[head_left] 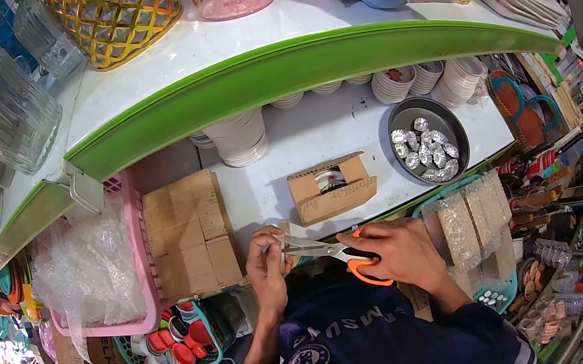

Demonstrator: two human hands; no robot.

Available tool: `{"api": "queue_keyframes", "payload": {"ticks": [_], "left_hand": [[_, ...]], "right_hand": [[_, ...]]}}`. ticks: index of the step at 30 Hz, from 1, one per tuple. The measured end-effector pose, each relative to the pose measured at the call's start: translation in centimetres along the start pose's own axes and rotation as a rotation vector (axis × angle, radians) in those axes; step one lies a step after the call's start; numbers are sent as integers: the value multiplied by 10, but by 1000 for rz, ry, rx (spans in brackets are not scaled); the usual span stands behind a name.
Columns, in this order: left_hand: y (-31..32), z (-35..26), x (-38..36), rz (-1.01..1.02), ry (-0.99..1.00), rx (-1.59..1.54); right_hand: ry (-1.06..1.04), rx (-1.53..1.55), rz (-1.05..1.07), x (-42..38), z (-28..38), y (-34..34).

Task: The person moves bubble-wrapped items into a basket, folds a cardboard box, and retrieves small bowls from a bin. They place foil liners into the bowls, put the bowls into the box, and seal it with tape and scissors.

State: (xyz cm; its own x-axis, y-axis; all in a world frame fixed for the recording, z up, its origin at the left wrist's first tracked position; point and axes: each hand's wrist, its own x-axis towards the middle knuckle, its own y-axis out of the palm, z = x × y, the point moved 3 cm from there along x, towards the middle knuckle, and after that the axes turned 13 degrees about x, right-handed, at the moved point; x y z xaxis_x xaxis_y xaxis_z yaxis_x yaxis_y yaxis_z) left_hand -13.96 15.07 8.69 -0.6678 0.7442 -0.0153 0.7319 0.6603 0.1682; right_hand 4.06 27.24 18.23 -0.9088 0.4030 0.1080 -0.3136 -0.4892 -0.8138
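My right hand (405,252) grips a pair of scissors (332,249) by the orange handles. The blades stand apart and point left, their tips at my left hand (268,261). The fingers of that hand are pinched on a small translucent strip (284,227) that sticks up beside the blades; its exact kind is hard to make out. Just beyond the hands, a small cardboard box (337,202) sits on the white shelf with its top open. Something round and pale shows inside it. To its right lies a dark round pan (400,156) holding several fluted foil moulds (423,152).
A green-edged shelf (302,60) overhangs the work surface. Stacked white cups (238,141) stand beneath it. At left are a flattened brown carton (188,234) and a pink basket (142,245) of clear plastic. Teal baskets (217,333) sit low on both sides.
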Motion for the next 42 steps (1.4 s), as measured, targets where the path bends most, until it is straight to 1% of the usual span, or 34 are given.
{"api": "queue_keyframes", "payload": {"ticks": [5,8,14,21,23,27,30,32,33,35,36,38,39,40,41,42], "left_hand": [[4,-3,-2,6,13,31],[6,-4,-2,12,36,91],[7,-2,-3,7,57,79],[10,-2,-2,3,78,49],[10,-1,-2,9,85,55],[10,0,-2,0,107,60],[8,-1,-4,32,87,86],[4,2,-3,-52,114,105],[4,-2,-2,-54,115,106],[4,-14,-2,-105,195,93],[1,-13,-1,-108,195,93],[-2,-18,1,-21,353,527],[-4,-18,2,-22,353,526],[-1,-21,4,34,407,791],[3,-23,5,92,459,1056],[4,-23,7,93,460,1055]], "right_hand": [[-13,-85,62,5,3,-2],[-31,-74,62,6,3,0],[-48,-143,91,8,7,-1],[-98,-217,31,8,9,-4],[-43,-192,14,9,10,-6],[-61,-201,12,9,7,-7],[-63,-195,11,7,3,-4],[-38,-84,-13,5,-2,-3],[-41,-83,-13,4,-4,-5],[15,11,-13,0,-11,-12],[12,11,-11,-3,-14,-14],[163,308,-185,-9,-25,-22],[223,433,-253,-12,-31,-23],[224,433,-253,-14,-34,-24],[330,414,-348,-17,-39,-28],[437,393,-444,-21,-45,-31]]}}
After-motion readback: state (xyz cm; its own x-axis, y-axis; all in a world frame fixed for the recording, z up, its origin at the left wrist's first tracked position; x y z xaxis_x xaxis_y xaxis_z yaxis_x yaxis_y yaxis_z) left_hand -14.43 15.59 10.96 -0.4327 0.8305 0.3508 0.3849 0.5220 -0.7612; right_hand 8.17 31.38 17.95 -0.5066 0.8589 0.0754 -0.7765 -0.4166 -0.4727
